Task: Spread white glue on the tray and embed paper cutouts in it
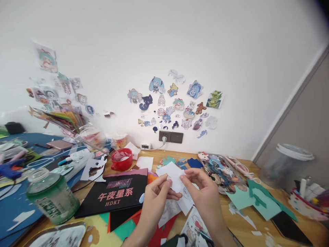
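Observation:
Both hands are raised over the middle of the desk, close together. My left hand (159, 192) pinches the left side of a thin white paper piece (174, 172) between thumb and fingers. On its right side, my right hand (200, 187) holds the same paper with thumb and index finger. The exact outline of the held piece blends into white sheets behind it. Below the hands lie paper drawings (192, 223), partly hidden by my right wrist. A black folder with red lettering (120, 192) is left of my left hand.
A green-capped glass jar (52, 197) and a red bowl (122, 160) stand at left. Teal paper (267, 204), a dark phone (290, 226) and a tray of cutouts (221, 169) are at right. Stickers cover the wall beside a socket (170, 137).

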Tool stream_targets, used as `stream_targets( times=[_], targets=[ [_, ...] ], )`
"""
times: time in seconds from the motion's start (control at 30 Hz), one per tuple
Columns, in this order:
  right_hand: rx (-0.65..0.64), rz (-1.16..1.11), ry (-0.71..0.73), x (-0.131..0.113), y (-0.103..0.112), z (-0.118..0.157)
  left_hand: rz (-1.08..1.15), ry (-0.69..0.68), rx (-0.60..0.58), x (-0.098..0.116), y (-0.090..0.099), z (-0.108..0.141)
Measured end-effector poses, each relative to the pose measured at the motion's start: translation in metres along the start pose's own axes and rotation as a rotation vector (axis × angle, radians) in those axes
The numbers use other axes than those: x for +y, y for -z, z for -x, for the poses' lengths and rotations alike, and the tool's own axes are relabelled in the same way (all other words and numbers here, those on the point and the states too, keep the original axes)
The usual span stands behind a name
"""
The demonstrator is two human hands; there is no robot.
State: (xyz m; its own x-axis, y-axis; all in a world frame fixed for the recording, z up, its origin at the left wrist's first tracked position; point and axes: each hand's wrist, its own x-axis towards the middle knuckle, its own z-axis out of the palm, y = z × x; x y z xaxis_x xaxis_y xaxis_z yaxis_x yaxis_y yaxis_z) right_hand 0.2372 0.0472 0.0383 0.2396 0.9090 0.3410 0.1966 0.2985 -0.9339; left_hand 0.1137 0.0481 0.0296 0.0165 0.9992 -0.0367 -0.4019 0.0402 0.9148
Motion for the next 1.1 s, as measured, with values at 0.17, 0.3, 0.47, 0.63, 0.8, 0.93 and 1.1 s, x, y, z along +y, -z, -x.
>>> stream_targets(
  times=[0.17, 0.3, 0.47, 0.63, 0.8, 0.93, 1.1],
  targets=[
    [0.017, -0.067, -0.016, 0.0021, -0.0017, -0.0018, 0.001, -0.005, -0.025, -0.0007, -0.0010, 0.0037],
    [0.007, -0.090, -0.016, 0.0030, -0.0023, -0.0024, -0.014, -0.001, -0.032, 0.0003, -0.0006, 0.0046],
    [-0.027, -0.059, 0.030, 0.0021, -0.0033, -0.0012, -0.035, -0.023, -0.067, 0.0008, 0.0006, 0.0031],
    [-0.072, -0.129, 0.032, -0.0002, -0.0038, 0.0005, -0.045, -0.043, -0.019, 0.0013, 0.0029, 0.0027],
    [-0.132, -0.196, -0.011, -0.0007, -0.0029, -0.0007, -0.042, -0.054, -0.013, 0.0008, 0.0032, -0.0004],
    [-0.096, -0.193, -0.038, 0.0024, -0.0013, -0.0025, -0.048, -0.056, 0.022, -0.0016, 0.0033, -0.0012],
    [-0.094, -0.228, -0.093, 0.0040, -0.0007, -0.0037, -0.059, -0.057, 0.021, -0.0021, 0.0035, 0.0000]
  ],
)
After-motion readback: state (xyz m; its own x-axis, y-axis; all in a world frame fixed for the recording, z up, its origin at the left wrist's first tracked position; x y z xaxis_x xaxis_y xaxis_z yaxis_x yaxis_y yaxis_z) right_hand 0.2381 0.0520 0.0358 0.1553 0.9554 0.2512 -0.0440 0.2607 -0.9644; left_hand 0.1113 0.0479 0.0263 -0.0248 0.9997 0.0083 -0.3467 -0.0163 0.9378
